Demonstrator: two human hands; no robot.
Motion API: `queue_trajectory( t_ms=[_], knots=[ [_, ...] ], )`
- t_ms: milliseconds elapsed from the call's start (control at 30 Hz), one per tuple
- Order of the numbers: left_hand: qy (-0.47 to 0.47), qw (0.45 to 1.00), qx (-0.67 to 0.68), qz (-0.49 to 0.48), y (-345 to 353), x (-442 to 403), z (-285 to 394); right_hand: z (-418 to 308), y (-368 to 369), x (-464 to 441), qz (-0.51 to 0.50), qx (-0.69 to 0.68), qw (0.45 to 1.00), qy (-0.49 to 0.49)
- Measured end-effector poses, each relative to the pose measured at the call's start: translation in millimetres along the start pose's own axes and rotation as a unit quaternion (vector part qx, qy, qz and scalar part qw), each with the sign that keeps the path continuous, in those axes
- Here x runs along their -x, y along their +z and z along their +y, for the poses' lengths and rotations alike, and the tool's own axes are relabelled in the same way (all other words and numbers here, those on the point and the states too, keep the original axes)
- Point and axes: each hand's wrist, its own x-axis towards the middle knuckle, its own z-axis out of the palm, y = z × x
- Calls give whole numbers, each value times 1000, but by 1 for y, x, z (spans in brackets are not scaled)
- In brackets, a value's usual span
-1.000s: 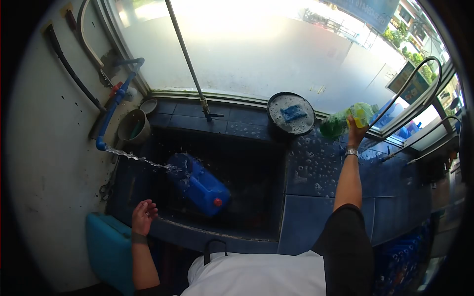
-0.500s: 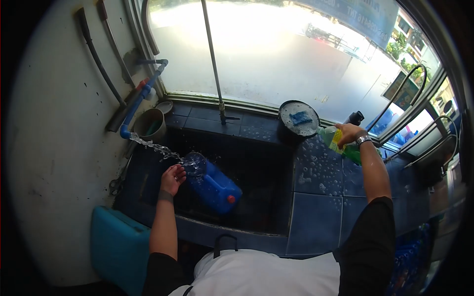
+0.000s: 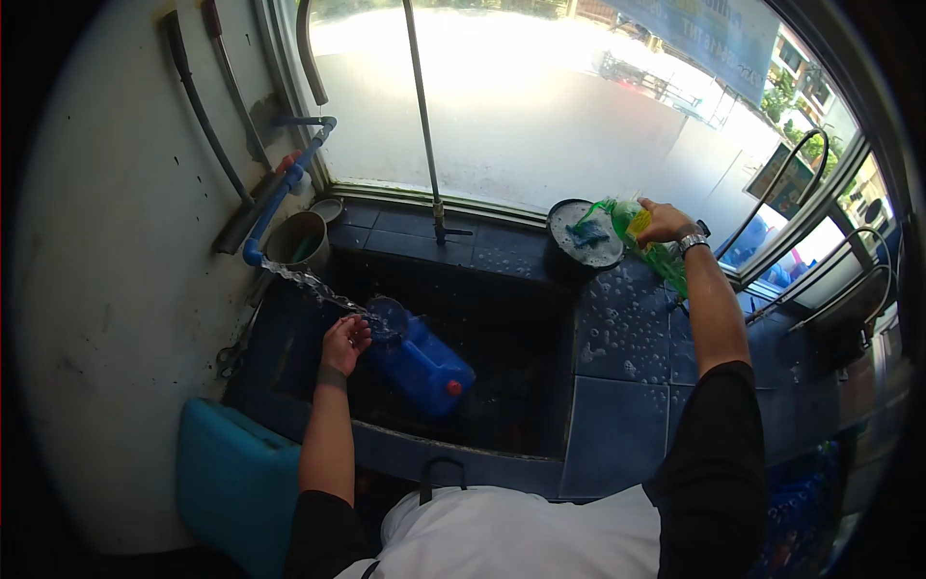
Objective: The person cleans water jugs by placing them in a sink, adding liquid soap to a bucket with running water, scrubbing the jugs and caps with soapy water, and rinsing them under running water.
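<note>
My right hand is wrapped round a green bottle with a yellow label. The bottle is tilted, its neck over a round black bucket, and green liquid runs from it. Suds and a blue sponge fill the bucket's top. My left hand is empty, its fingers loosely curved and a little apart, beside the near end of a blue jug. The jug lies on its side in the dark sink, its red cap toward the right. Water from a blue pipe falls on the jug's left end.
A small pot stands at the sink's back left corner. A thin upright pipe with a tap rises behind the sink. Soap bubbles dot the dark tiles at the right. A teal plastic object stands at the lower left.
My right hand has brought the bottle left and tipped it over the bucket; liquid now runs out. My left hand has moved up and right to the water stream. The view has shifted slightly.
</note>
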Motion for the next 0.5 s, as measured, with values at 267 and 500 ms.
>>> queue_trajectory(
  t_ms=[267, 500],
  knots=[
    [15, 1000, -11, 16, -7, 45, 23, 64, 102, -45, 291, -401, 862, -107],
    [1, 986, -163, -47, -11, 171, 42, 103, 176, -64, 427, -374, 815, 112]
  ],
)
